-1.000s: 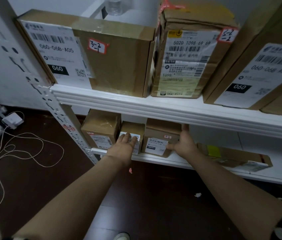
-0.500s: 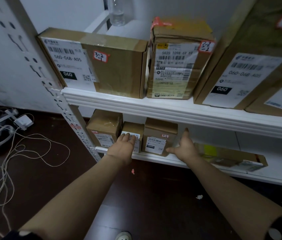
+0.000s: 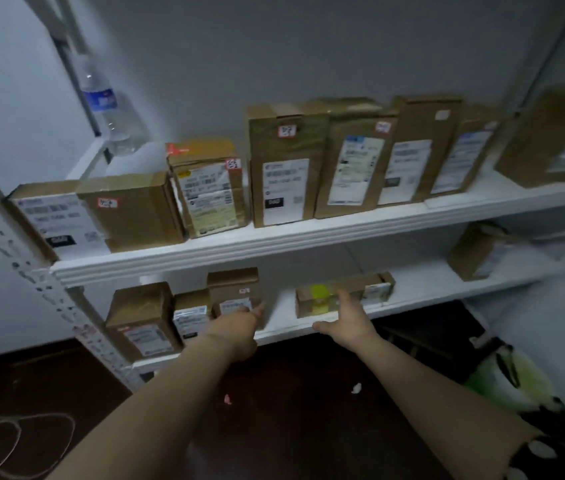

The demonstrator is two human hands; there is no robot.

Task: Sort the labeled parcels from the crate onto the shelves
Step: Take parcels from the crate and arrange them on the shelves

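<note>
Three small labeled parcels stand at the left of the lower shelf (image 3: 284, 330). My left hand (image 3: 236, 327) reaches to the rightmost of them, a small brown box (image 3: 234, 289), and its fingertips touch the box's label. My right hand (image 3: 347, 323) hovers open over the shelf edge, just in front of a flat parcel with a yellow patch (image 3: 329, 299), holding nothing. The upper shelf (image 3: 274, 244) carries a row of several upright labeled parcels, among them a wide box (image 3: 125, 209) at the left end.
A water bottle (image 3: 108, 105) stands behind the upper row at the left. Another parcel (image 3: 475, 251) sits at the right of the lower shelf. A white upright post (image 3: 49, 296) frames the shelves at the left. Cables (image 3: 14, 441) lie on the dark floor; a green bag (image 3: 509, 379) sits at the right.
The view swung up and right, showing more of the upper shelf. My left hand shifted from the middle small parcel to the right one. My right hand moved away rightward to the flat parcel.
</note>
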